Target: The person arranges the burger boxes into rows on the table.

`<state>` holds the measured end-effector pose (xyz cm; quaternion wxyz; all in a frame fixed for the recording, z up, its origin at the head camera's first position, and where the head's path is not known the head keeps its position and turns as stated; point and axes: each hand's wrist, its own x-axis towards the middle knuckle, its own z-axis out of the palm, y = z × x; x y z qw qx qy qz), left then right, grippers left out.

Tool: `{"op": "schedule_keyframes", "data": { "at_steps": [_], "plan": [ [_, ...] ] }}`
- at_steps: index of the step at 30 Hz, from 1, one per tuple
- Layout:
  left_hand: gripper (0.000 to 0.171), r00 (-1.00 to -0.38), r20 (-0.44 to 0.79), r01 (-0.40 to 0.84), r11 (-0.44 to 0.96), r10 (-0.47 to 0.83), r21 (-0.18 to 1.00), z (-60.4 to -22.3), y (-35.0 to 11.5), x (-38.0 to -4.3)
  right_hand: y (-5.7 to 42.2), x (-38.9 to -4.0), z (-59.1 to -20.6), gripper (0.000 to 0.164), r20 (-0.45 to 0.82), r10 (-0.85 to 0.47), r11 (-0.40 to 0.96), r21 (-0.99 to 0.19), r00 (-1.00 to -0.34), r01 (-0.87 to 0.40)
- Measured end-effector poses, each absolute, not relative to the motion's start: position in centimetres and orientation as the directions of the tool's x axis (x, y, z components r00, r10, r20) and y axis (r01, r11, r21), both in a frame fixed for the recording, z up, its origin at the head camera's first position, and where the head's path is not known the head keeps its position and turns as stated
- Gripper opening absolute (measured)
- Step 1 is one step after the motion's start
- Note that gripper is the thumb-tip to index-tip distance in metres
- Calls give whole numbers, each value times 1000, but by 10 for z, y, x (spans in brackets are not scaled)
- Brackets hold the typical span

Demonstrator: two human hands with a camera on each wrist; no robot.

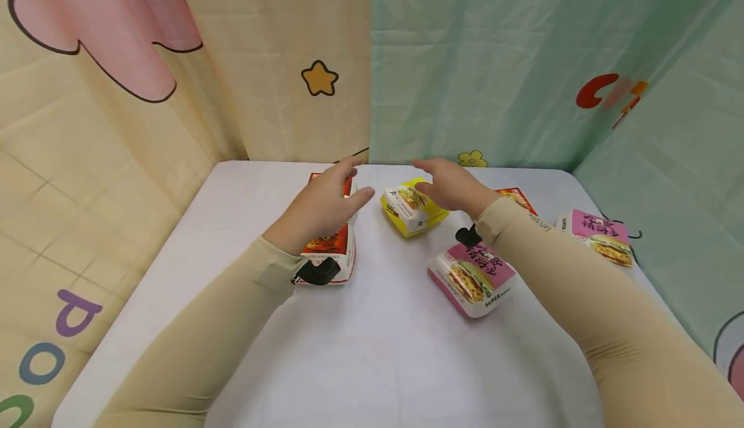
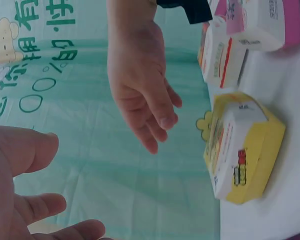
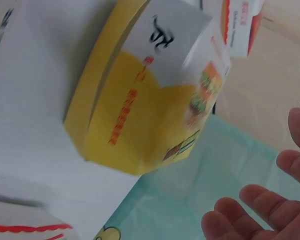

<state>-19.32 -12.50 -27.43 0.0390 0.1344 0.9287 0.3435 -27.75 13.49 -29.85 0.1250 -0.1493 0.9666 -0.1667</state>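
A yellow and white burger box (image 1: pixel 411 210) sits on the white table, between and below my two hands. My left hand (image 1: pixel 327 207) is held in the air over red and white boxes (image 1: pixel 328 243), fingers extended and thumb apart. Over the far right side of the yellow box hovers my right hand (image 1: pixel 456 186), its fingers loosely extended. In the left wrist view the right hand (image 2: pixel 140 75) is clear of the yellow box (image 2: pixel 247 150). The right wrist view shows that box (image 3: pixel 145 100) closed, with the right hand's fingers (image 3: pixel 270 205) apart from it. Neither hand holds anything.
A pink and white burger box (image 1: pixel 473 279) lies near the right wrist, and another pink box (image 1: pixel 601 235) stands at the right table edge. Behind the right forearm a red box (image 1: pixel 517 199) partly shows. Printed curtains (image 1: pixel 465 60) enclose the table (image 1: pixel 372 350).
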Motion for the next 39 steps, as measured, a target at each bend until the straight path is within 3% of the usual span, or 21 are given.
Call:
{"op": "schedule_keyframes", "data": {
  "at_steps": [7, 20, 39],
  "plan": [
    [68, -965, -16, 181, 708, 262, 682, -291, -90, -198, 168, -292, -317, 65, -295, -318, 929, -287, -901, -234],
    [72, -979, -124, 23, 694, 161, 720, -340, -42, -237, 180, -292, -331, 65, -350, -337, 935, -233, -874, -267],
    [91, -975, -216, -119, 677, 60, 726, -381, -25, -261, 177, -291, -342, 64, -383, -333, 939, -224, -862, -263]
  ]
}}
